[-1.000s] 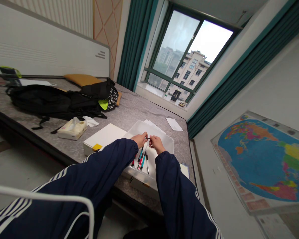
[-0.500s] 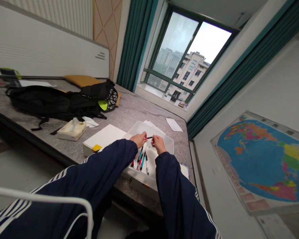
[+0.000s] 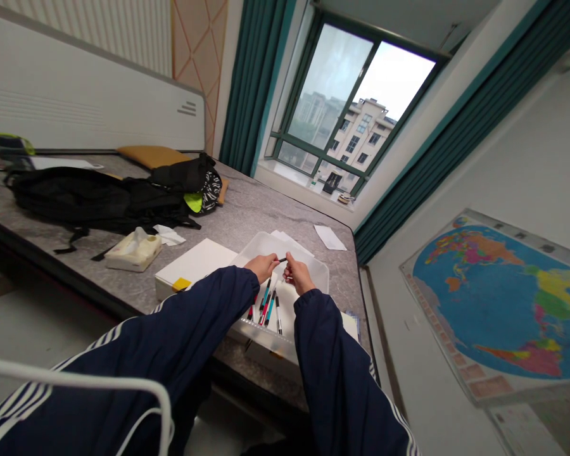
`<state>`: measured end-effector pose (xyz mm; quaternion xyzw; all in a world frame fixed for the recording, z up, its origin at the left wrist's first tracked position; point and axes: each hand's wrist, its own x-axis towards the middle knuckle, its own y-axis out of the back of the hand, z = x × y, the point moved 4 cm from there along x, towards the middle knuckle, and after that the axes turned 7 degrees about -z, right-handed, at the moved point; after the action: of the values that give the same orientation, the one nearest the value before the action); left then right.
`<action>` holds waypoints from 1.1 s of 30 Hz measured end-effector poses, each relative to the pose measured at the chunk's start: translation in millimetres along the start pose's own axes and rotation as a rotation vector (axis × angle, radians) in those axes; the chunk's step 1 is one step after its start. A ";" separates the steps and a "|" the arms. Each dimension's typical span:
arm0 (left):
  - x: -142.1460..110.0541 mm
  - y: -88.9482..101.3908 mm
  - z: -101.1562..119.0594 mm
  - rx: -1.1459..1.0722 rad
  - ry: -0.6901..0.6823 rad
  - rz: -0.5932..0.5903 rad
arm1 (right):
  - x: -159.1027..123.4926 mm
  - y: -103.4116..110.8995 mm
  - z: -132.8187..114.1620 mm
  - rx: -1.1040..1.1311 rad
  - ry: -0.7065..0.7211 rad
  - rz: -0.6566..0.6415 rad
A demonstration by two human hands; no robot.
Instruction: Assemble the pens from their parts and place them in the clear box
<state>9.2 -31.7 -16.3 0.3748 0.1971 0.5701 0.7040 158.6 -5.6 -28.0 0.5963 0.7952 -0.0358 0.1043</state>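
Over a translucent plastic bin (image 3: 319,271), my left hand (image 3: 263,266) and my right hand (image 3: 298,275) come together around one pen (image 3: 282,259). My left fingers are closed on one end of it, and my right fingers pinch the other end. Only a short dark stretch of the pen shows between them. Below my hands, several pens (image 3: 269,306) with red, teal, black and white barrels lie loose in the bin. Something white, partly covered by my right hand, is also in there.
Left of the bin stands a white box (image 3: 197,261) with a yellow patch. Further left are a tissue pack (image 3: 133,251) and a black backpack (image 3: 85,199) on the grey stone-patterned table (image 3: 261,202). A paper sheet (image 3: 330,237) lies beyond the bin. A white bar crosses the lower left.
My right hand has closed in on the left one, its fingers now over the pen's far end, so less of the pen shows. The view has shifted slightly.
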 end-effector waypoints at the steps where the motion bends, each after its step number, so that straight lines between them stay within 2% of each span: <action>1: 0.7 0.6 0.0 -0.065 -0.003 0.012 | -0.1 -1.3 0.1 -0.016 -0.007 -0.023; 7: 3.9 8.1 -0.2 -0.396 0.029 0.154 | -4.3 -13.9 4.5 -0.248 -0.054 -0.252; 10: 6.0 5.9 -1.5 -0.528 0.044 0.151 | -5.9 -17.6 9.1 -0.270 -0.071 -0.362; 13: 7.7 2.2 -2.4 -0.654 0.069 0.114 | -4.9 -17.8 11.0 -0.280 -0.036 -0.415; 17: 8.0 1.1 -1.4 -0.714 0.089 0.093 | -1.5 -15.5 12.3 -0.314 0.011 -0.390; 22: 7.8 2.3 -1.2 -0.707 0.086 0.121 | -0.1 -12.0 12.2 -0.343 0.037 -0.257; 26: 6.2 4.5 -0.9 -0.691 0.107 0.157 | -4.4 -16.8 12.2 -0.258 -0.049 -0.353; 29: 4.5 6.7 0.9 -0.665 0.106 0.155 | -5.6 -18.5 10.6 -0.271 -0.034 -0.412; 33: 2.9 9.9 4.2 -0.577 0.069 0.147 | -2.2 -11.9 8.9 -0.368 0.050 -0.249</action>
<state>6.4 -29.5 -5.7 0.1531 0.0232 0.6644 0.7312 148.9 -12.7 -37.0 0.4650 0.8583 0.1121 0.1860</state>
